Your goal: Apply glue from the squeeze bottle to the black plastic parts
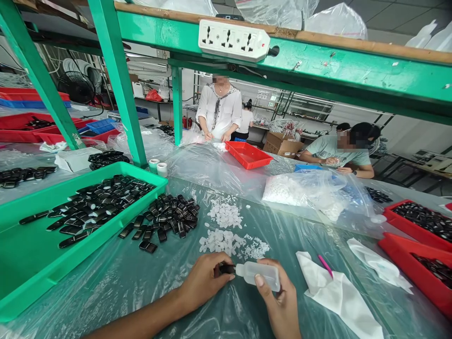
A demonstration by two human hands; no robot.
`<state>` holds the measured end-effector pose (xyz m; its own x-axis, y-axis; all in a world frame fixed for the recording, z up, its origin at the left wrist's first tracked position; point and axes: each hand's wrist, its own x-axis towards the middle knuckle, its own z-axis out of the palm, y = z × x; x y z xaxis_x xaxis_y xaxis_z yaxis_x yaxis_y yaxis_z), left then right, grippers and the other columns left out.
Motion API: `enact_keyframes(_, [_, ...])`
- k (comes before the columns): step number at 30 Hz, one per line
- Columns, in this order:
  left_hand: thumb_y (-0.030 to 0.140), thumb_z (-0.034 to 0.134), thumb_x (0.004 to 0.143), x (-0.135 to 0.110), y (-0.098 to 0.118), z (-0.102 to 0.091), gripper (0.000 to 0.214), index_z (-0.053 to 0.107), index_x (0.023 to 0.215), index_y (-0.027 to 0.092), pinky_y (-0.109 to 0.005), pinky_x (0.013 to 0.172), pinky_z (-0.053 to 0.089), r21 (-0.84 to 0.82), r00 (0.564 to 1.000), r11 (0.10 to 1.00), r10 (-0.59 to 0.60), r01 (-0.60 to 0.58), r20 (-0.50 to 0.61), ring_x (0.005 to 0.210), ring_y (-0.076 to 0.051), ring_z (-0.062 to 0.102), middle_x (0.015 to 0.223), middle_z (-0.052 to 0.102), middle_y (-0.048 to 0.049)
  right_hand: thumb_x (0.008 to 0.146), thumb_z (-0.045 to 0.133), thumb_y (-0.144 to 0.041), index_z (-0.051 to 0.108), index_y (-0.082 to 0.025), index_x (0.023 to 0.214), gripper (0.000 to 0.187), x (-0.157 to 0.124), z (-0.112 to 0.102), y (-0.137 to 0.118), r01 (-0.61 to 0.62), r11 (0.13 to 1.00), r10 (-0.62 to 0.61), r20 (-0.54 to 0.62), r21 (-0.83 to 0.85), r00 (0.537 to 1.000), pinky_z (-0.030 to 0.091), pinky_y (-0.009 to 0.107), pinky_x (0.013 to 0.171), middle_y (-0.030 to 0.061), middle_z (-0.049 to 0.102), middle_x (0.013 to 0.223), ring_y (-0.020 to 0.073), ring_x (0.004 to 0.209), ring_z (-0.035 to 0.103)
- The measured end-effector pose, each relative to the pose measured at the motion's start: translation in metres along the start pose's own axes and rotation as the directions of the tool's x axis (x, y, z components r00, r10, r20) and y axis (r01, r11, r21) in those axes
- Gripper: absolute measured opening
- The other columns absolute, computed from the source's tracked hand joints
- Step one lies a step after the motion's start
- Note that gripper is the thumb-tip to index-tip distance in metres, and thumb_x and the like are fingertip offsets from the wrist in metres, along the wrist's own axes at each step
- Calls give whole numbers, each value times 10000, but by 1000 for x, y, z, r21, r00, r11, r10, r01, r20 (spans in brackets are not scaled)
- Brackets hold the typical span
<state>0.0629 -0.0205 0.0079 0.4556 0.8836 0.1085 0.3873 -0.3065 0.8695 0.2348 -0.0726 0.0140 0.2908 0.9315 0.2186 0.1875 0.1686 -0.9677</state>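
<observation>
My left hand (205, 282) pinches a small black glossy plastic piece (226, 269) near the front of the table. Wrapped around a translucent squeeze bottle (259, 274) is my right hand (282, 296); the bottle lies tilted, its nozzle end touching or very close to the black piece. Just beyond my hands are piles of small white translucent pieces (221, 242). To their left, a heap of black plastic pieces (173, 214) rests on the plastic sheet. More black pieces fill part of a green tray (31, 278) at the left.
White cloths (342, 296) and a pink pen (325, 266) lie at right, beside red trays (416, 263) of black parts. A bag of white pieces (293, 190) sits beyond. A green shelf frame (158, 33) with a power strip (233, 40) crosses overhead. Other people work across the table.
</observation>
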Motion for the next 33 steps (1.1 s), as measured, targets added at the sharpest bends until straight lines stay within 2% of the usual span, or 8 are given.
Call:
enact_keyframes(2, [285, 620, 786, 0, 0, 0, 88, 609, 820, 205, -190, 491, 333, -1, 1000, 1000, -4, 4, -5, 565, -114, 505, 697, 610, 27, 748, 602, -466, 557, -197, 873, 300, 0, 0, 0, 0, 1000, 0, 0, 3, 1000, 393, 227, 565, 15, 565, 781, 166, 662, 515])
enact_keyframes(4, [290, 620, 785, -1, 0, 0, 109, 613, 865, 216, -190, 505, 359, -20, 1000, 1000, 7, -7, 6, 586, -119, 522, 745, 629, 23, 747, 608, -456, 558, -199, 866, 288, 0, 0, -1, 14, 1000, -14, -5, 6, 1000, 394, 223, 570, 9, 563, 771, 158, 649, 511])
enact_keyframes(8, [303, 572, 825, -1, 0, -2, 284, 587, 1109, 291, -197, 610, 451, -77, 997, 997, 16, -11, 70, 765, -156, 598, 972, 659, 0, 743, 617, -456, 554, -203, 874, 292, 1, -1, -3, -4, 1000, 5, -14, 14, 1000, 396, 221, 570, 8, 567, 774, 161, 659, 514])
enact_keyframes(10, [302, 529, 855, 0, 1, -3, 315, 561, 1168, 312, -200, 657, 472, -87, 996, 996, 19, -11, 87, 853, -170, 608, 1025, 657, -6, 746, 614, -463, 548, -205, 887, 302, 1, -1, -2, -26, 999, 26, -7, 21, 1000, 397, 224, 574, 9, 565, 777, 165, 669, 517])
enact_keyframes(15, [276, 530, 861, 1, 2, -4, 307, 572, 1161, 324, -191, 651, 483, -67, 995, 997, 35, -28, 97, 854, -170, 626, 1021, 672, 4, 752, 605, -466, 561, -203, 861, 289, 2, -2, -1, -11, 1000, 11, 5, 25, 1000, 395, 225, 573, 12, 565, 769, 164, 665, 513])
enact_keyframes(24, [262, 601, 814, 2, 1, -3, 273, 633, 1081, 311, -192, 598, 464, -31, 999, 999, 41, -41, 31, 738, -161, 622, 879, 693, 12, 735, 607, -492, 577, -190, 868, 331, 1, -1, 1, -25, 1000, 25, 4, 2, 1000, 402, 222, 536, 19, 576, 748, 167, 636, 519])
enact_keyframes(33, [277, 610, 805, 1, 4, -4, 268, 637, 1070, 309, -203, 609, 464, -33, 1000, 999, 10, -10, 23, 756, -165, 611, 901, 682, 6, 731, 613, -472, 571, -186, 882, 326, 1, 0, -3, 25, 999, -26, -27, -46, 999, 422, 246, 594, 27, 597, 801, 190, 691, 549])
